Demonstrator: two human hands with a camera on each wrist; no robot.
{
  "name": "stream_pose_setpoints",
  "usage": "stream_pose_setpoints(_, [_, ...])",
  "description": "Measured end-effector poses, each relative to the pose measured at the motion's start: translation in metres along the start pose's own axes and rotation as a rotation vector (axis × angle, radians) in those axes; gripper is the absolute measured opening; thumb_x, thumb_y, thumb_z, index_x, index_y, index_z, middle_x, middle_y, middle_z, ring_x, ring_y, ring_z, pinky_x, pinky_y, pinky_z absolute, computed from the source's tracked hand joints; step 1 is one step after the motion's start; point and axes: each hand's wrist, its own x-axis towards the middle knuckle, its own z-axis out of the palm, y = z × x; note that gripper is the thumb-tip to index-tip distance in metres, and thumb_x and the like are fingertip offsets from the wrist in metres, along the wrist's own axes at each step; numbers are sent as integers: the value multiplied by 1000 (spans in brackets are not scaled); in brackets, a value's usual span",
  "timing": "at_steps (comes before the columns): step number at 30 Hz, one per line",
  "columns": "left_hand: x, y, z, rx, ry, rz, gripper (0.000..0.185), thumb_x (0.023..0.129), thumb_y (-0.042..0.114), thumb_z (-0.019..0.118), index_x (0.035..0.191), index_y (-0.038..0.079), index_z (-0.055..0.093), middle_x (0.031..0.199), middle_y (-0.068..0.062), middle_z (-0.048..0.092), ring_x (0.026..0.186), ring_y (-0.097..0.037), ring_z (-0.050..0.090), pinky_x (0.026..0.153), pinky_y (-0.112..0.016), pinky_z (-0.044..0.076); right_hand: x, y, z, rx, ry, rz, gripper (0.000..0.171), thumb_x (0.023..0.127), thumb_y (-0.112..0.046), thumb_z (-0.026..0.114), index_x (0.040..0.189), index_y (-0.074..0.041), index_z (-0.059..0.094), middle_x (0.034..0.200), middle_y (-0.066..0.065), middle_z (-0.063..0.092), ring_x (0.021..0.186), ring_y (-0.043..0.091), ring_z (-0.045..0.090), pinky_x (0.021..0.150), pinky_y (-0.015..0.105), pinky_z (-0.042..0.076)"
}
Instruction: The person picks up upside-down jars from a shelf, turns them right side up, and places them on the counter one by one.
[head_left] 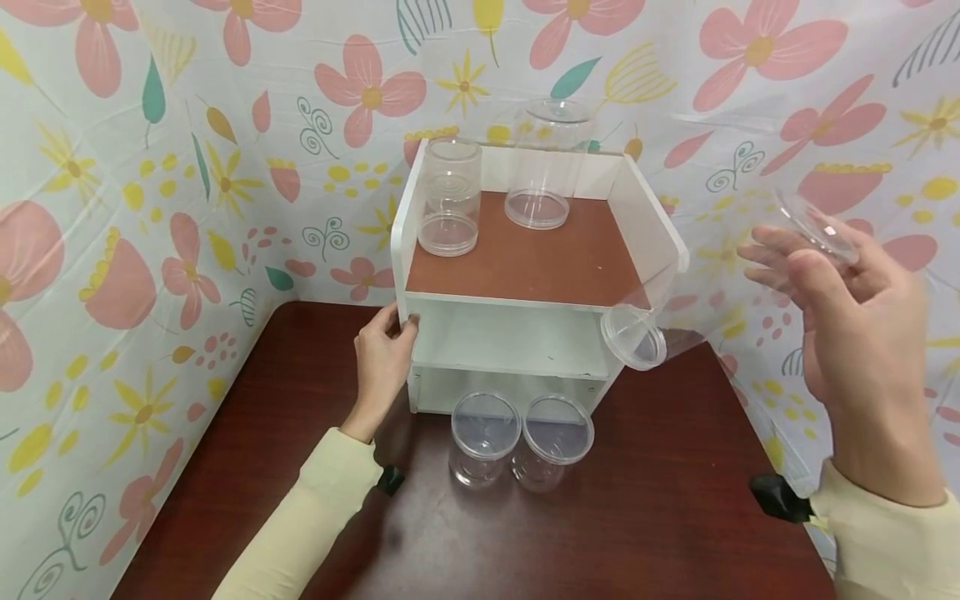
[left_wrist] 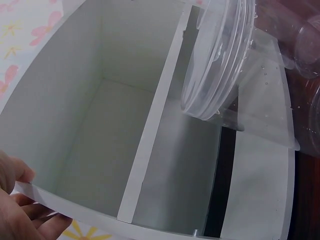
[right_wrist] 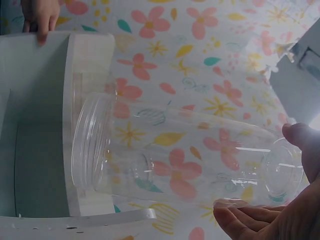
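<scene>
My left hand (head_left: 385,354) grips the left side panel of a small white shelf unit (head_left: 510,329); in the left wrist view its fingers (left_wrist: 47,222) wrap that panel's edge. At the right, my right hand (head_left: 862,308) holds a clear plastic jar (right_wrist: 190,155) by its bottom end. The jar is tilted, its lidded end (head_left: 633,337) lower and close to the unit's right front corner. In the right wrist view, thumb and fingers (right_wrist: 250,220) lie on opposite sides of the base. Whether the lid touches the unit cannot be told.
On the unit's brown top stand a narrow clear jar (head_left: 450,200) and a wider clear container (head_left: 547,167). Two lidded clear jars (head_left: 486,433) stand on the dark red table (head_left: 637,517) before the unit. Flowered cloth (head_left: 360,92) hangs behind.
</scene>
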Motion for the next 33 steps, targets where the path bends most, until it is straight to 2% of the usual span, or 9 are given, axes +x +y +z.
stream_pose_setpoints(9, [0,1,-1,1,-6,0,30,100,16,68,128,8,73,112,-9,76,91,-18,72,68,-24,49,-19,8,-14,-16,-20,24,40,96,15,61,135,20,53,116,28,71,102,33,73,87,31,58])
stream_pose_setpoints(15, [0,1,-1,3,-6,2,29,100,16,68,128,8,73,111,-8,76,87,-17,70,67,-24,48,-30,18,-19,41,-49,15,41,97,18,55,137,22,48,118,31,69,103,36,72,89,34,58])
stream_pose_setpoints(22, [-1,2,0,1,-3,-14,30,100,17,69,128,10,73,113,-8,76,96,-18,73,72,-22,50,-43,28,-20,58,-51,61,41,99,16,53,140,18,49,121,27,70,107,33,71,93,32,55])
stream_pose_setpoints(28, [-2,2,0,-3,-2,-20,29,99,17,69,127,10,74,113,-7,76,96,-18,73,75,-29,53,-53,38,-23,105,-63,105,38,100,18,49,138,16,51,122,24,71,109,29,71,94,33,56])
stream_pose_setpoints(33, [-3,2,0,6,-9,-27,31,100,19,69,128,8,73,113,-8,76,98,-18,73,77,-34,54,-62,45,-25,62,-87,118,40,101,15,48,141,15,49,123,21,71,111,27,71,95,31,55])
